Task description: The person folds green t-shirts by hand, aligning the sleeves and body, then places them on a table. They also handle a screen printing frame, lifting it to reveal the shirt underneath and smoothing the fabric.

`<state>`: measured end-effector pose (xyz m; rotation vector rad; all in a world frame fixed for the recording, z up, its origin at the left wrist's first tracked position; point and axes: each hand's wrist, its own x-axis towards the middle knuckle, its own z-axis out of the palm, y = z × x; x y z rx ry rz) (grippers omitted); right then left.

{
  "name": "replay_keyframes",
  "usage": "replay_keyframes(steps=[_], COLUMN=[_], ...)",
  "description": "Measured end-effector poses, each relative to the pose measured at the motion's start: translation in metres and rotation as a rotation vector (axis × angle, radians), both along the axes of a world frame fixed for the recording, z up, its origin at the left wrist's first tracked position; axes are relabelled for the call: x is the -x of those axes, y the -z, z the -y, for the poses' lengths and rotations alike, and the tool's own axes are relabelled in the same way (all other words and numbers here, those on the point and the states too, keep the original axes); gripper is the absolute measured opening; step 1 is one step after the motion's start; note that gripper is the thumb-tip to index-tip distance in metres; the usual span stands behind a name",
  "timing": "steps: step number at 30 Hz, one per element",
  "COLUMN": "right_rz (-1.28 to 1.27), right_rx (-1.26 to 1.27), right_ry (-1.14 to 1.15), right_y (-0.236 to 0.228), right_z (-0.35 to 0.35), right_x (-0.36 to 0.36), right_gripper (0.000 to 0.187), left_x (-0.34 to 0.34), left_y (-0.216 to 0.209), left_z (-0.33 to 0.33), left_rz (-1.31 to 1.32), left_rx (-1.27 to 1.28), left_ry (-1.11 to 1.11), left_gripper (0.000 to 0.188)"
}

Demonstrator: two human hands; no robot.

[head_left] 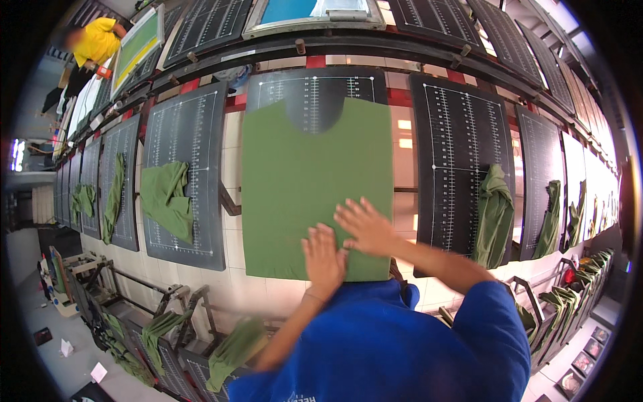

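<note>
A green cut shirt panel (pixel 295 181) with a curved neckline lies spread over a black printing board (pixel 264 84) straight in front of me. Only the board's top part, with white ruler marks, shows past the neckline. On the panel's lower right part rests my right hand (pixel 365 228), palm down and fingers spread. My left hand (pixel 326 260) presses flat near the lower edge, its fingers stretched toward the far side. The two hands nearly touch at the thumbs. Neither one grips anything.
To the left, a marked board (pixel 184 127) carries a crumpled green fabric piece (pixel 167 197). Another board (pixel 459 134) at right has a bunched green piece (pixel 494 214). Framed screens (pixel 321 17) stand across the rail. A person in yellow (pixel 97 43) works far left. Green cloths (pixel 234 348) hang behind me.
</note>
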<state>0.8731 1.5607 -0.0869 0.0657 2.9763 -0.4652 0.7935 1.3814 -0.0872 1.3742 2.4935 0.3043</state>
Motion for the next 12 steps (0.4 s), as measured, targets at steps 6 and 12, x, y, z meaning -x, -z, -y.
replay_keyframes(steps=[6, 12], right_rz=[-0.201, -0.004], right_rx=[-0.214, -0.238], right_ry=[0.227, 0.404], right_y=[0.027, 0.017], right_z=[-0.197, -0.162], right_x=[0.109, 0.110], right_gripper=[0.074, 0.076], left_x=[-0.012, 0.086], left_y=[-0.007, 0.025], left_z=[0.014, 0.087], left_rz=[0.122, -0.163], left_rx=[0.152, 0.023], left_ry=[0.106, -0.512], left_gripper=[0.077, 0.071])
